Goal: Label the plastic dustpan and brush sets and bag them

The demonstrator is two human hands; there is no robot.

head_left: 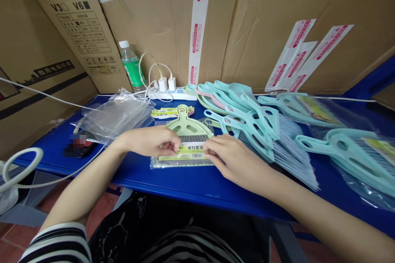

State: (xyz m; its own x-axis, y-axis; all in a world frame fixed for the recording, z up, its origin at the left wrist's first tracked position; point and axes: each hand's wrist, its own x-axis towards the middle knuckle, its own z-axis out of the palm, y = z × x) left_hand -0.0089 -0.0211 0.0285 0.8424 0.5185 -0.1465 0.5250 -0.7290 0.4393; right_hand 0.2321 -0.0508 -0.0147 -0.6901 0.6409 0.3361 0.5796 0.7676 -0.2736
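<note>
Head view: the left hand (148, 141) and right hand (230, 158) pinch a clear plastic bag (157, 163) around a pale green plastic dustpan (188, 125), with a loose heap of unbagged mint-green plastic dustpans (249, 125) beside them and bagged mint-green dustpans (348, 152) further right.

Large brown cardboard cartons (160, 20) stand close behind a blue tabletop (185, 185), forming a wall of creased card. White packing tape (198, 28) printed in red runs across and down their faces, and loose strips of the same tape (308, 55) cling to the carton on the right. On the left, a tilted carton (82, 35) shows a printed specification grid and the marks V3 and V6, beside another carton with a dark band (37, 102). Below the tabletop, a grey metal leg (286, 242) meets a floor of reddish-brown tiles (15, 236) with pale grout. The light is soft and even.
</note>
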